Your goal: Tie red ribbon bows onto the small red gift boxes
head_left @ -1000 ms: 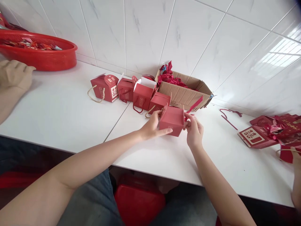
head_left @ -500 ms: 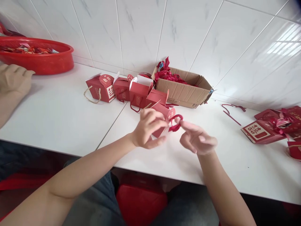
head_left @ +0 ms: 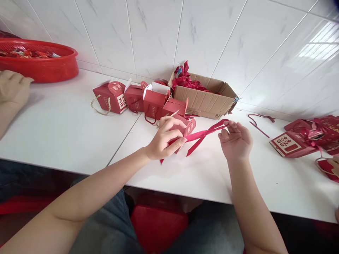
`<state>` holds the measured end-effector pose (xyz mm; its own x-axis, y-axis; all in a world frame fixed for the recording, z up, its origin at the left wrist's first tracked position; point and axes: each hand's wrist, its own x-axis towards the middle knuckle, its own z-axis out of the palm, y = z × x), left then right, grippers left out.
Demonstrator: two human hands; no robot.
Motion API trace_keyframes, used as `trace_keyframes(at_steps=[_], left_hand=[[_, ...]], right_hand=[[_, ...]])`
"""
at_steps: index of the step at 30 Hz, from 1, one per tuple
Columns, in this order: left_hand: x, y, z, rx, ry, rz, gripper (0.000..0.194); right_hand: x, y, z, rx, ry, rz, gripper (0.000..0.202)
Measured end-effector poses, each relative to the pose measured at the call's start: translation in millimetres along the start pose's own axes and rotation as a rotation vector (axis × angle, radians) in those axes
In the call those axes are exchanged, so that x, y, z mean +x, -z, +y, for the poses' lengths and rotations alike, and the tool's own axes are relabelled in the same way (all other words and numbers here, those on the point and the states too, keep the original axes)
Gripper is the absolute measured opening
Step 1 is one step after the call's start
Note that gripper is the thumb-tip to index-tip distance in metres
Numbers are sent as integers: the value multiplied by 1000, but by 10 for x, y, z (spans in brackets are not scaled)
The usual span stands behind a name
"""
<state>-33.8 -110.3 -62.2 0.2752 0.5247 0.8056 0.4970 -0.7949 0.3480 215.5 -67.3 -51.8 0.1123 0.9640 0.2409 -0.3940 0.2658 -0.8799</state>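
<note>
A red ribbon is stretched between my hands above the white table, with loose tails hanging down. My left hand pinches one part of it between thumb and fingers. At the ribbon's other end, my right hand grips the looped part with its fingertips. Just behind my left hand stands a red gift box, partly hidden by the hand and ribbon. Several more red gift boxes, one with a cord handle, stand in a row to the left of it.
An open cardboard box of red ribbons stands against the tiled wall. Left, another person's hand rests near a red plastic basket of wrapped sweets. Ribbon-tied boxes sit at right, near a loose ribbon. Another hand shows at the right edge.
The ribbon was bunched in a small loop between my hands; now it is drawn out long. My right hand has moved right and closed its fingers on it.
</note>
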Motion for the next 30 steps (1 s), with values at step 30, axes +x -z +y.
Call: trace_keyframes(at_steps=[30], left_hand=[[-94,-133,-10,78,-26,-53,26]], right_hand=[[-463,-375,104,-687,611,-581,14]])
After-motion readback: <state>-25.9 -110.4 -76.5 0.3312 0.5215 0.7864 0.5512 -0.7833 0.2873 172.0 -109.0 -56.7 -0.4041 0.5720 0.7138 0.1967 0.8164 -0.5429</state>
